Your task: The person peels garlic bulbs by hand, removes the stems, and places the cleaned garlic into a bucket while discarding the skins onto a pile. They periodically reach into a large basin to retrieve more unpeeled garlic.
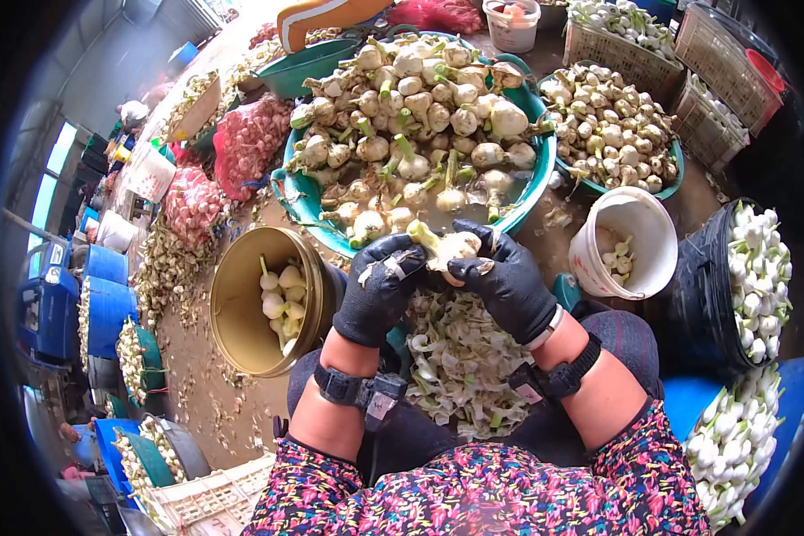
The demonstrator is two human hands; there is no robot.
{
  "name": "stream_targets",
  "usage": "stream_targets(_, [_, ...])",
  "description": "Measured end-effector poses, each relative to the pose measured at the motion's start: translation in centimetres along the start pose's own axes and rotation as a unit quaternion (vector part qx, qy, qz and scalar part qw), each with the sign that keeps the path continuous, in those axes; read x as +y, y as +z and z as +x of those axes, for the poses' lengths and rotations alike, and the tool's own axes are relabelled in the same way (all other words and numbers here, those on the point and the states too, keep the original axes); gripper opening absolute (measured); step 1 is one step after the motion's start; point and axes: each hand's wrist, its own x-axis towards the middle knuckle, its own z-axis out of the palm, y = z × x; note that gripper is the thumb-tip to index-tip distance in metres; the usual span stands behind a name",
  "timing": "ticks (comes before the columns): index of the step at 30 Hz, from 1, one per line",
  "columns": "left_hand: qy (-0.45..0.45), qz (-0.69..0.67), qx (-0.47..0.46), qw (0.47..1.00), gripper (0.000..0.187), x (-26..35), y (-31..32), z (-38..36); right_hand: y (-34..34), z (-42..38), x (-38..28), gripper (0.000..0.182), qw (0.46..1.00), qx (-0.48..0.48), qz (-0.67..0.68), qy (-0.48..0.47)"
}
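Observation:
Both of my hands wear black gloves and meet over my lap at a garlic bulb (pixel 456 249) with a short pale stalk. My right hand (pixel 506 284) grips the bulb from the right. Closed fingers of my left hand (pixel 380 290) press at its stalk side, with a scrap of whitish skin on that glove. Just beyond stands a green tub (pixel 286 198) heaped with unpeeled garlic bulbs (pixel 402 98), some lying in murky water. Below my hands is a pile of peeled-off garlic skins (pixel 464 366) between my legs.
To the left, a tan bucket (pixel 226 308) holds several peeled bulbs. A white bucket (pixel 639 214) with a few bulbs and a black bucket (pixel 701 295) full of white garlic stand right. Another garlic basin (pixel 679 170), crates (pixel 616 55) and red net sacks (pixel 250 143) lie farther off.

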Motion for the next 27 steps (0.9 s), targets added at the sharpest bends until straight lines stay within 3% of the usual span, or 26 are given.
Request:
stream_targets(4, [0.054,0.106,0.004,0.993,0.016,-0.3,0.3,-0.5,-0.1,0.2,-0.1,0.054,1.0,-0.007,-0.011,-0.024])
stream_targets(6, [-0.089,-0.026,-0.013,0.996,0.02,1.8,-0.1,0.3,-0.2,0.3,0.1,0.054,0.999,-0.006,-0.024,-0.026])
stream_targets(7, [-0.089,-0.026,-0.013,0.996,0.02,2.3,0.2,0.6,-0.1,0.3,0.3,0.053,0.998,-0.008,-0.045,-0.047])
stream_targets(9, [-0.165,-0.216,0.08,0.959,0.019,3.0,0.9,0.9,0.0,0.2,0.4,0.051,0.995,-0.007,-0.066,-0.068])
stream_targets(13, [-0.238,-0.288,0.083,0.924,0.018,2.4,1.1,0.3,-0.8,0.8,0.6,0.042,0.999,-0.002,0.034,0.015])
stream_targets(15, [-0.248,-0.324,0.082,0.909,0.015,2.6,0.8,0.3,-1.8,1.1,0.1,0.042,0.941,-0.109,0.243,0.208])
stream_targets(16, [-0.185,-0.218,0.053,0.957,0.017,2.6,0.5,0.6,-1.8,1.2,0.2,0.045,0.933,-0.096,0.222,0.266])
stream_targets(17, [-0.186,-0.218,0.053,0.957,0.017,2.6,0.6,0.6,-1.2,0.9,-0.2,0.045,0.933,-0.096,0.222,0.267])
stream_targets(19, [-0.236,-0.332,0.092,0.909,0.016,2.7,1.1,0.3,-0.2,0.3,-1.0,0.05,0.977,-0.012,0.094,0.192])
stream_targets(20, [-0.212,-0.296,0.102,0.926,0.016,2.6,0.9,0.4,-0.2,0.4,-0.7,0.044,0.986,-0.052,0.111,0.117])
stream_targets(21, [-0.212,-0.296,0.102,0.926,0.016,2.6,0.8,0.5,0.0,0.2,-0.5,0.044,0.986,-0.052,0.111,0.117])
stream_targets(23, [-0.223,-0.292,0.091,0.926,0.016,2.6,0.8,0.6,0.5,-0.2,-0.3,0.038,0.994,-0.006,-0.112,-0.019])
stream_targets(24, [-0.224,-0.293,0.09,0.925,0.016,2.5,0.8,0.6,0.1,0.4,0.6,0.033,0.976,0.006,-0.169,-0.14])
stream_targets(25, [-0.199,-0.255,0.074,0.943,0.015,2.3,0.9,0.7,-0.3,0.2,0.5,0.033,0.976,0.008,-0.169,-0.139])
stream_targets(27, [-0.177,-0.217,0.056,0.958,0.014,1.8,1.3,0.7,0.1,-0.5,-1.2,0.028,0.988,-0.01,-0.123,0.097])
